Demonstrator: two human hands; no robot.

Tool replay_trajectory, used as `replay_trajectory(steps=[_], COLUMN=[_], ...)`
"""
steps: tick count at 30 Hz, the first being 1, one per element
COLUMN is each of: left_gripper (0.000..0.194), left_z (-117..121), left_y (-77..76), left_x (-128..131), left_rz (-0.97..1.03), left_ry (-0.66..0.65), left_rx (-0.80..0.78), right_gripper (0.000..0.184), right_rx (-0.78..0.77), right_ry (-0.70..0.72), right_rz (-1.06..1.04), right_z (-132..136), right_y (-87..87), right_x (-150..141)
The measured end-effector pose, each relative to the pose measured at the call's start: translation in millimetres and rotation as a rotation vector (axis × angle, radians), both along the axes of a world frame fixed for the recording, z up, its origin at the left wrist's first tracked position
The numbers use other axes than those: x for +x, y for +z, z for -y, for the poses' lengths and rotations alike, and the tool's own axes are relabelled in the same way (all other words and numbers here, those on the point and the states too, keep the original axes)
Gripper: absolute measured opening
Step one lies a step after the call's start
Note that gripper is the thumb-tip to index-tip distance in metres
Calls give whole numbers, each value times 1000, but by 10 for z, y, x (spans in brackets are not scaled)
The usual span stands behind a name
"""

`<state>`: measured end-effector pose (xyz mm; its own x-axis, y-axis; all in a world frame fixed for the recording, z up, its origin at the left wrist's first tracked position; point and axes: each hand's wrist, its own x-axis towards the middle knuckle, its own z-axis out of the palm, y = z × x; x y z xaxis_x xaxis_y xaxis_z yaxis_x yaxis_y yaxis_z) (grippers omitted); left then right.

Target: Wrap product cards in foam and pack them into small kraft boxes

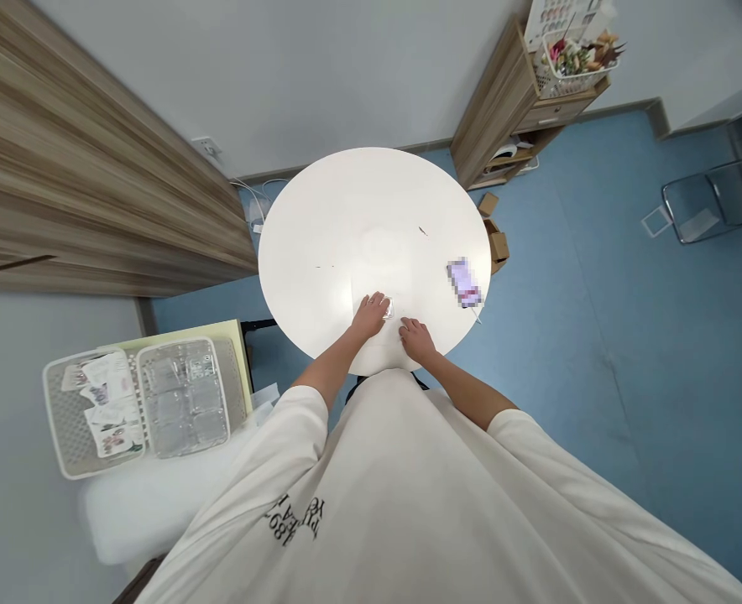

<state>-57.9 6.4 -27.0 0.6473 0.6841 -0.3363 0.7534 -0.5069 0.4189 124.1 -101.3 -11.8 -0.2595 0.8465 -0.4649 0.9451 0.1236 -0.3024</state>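
Observation:
Both my hands rest on the near part of a round white table. My left hand lies over a small clear plastic piece, fingers curled on it. My right hand sits just to its right on a sheet of white paper, fingers bent down against the sheet. Whether it holds anything is hidden. A phone lies near the table's right edge, apart from both hands.
Two white baskets with clear packets and printed cards stand on a low surface at my left. A wooden shelf unit stands behind the table, small cardboard boxes on the blue floor, a chair at far right.

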Motion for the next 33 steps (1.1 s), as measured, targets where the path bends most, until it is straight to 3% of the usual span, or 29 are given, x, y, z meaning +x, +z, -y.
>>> replay_trajectory(steps=[6, 14, 19, 22, 26, 33], left_gripper=[40, 41, 41, 41, 50, 59], left_z=[-12, -100, 42, 192, 338, 257], left_y=[139, 372, 554, 619, 512, 141], left_x=[-187, -315, -284, -236, -136, -44], left_rz=[51, 94, 107, 69, 24, -39], left_ry=[169, 344, 342, 202, 40, 167], left_rx=[-10, 2, 89, 70, -29, 20], right_gripper=[26, 21, 20, 19, 19, 19], right_rx=[-47, -64, -36, -36, -44, -42], right_ry=[-60, -126, -145, -157, -171, -213], right_rz=[-52, -93, -92, -75, -81, -143], right_z=[-175, -789, -1015, -1075, -1118, -1126], right_y=[89, 160, 98, 56, 15, -42], right_x=[28, 113, 86, 87, 113, 148])
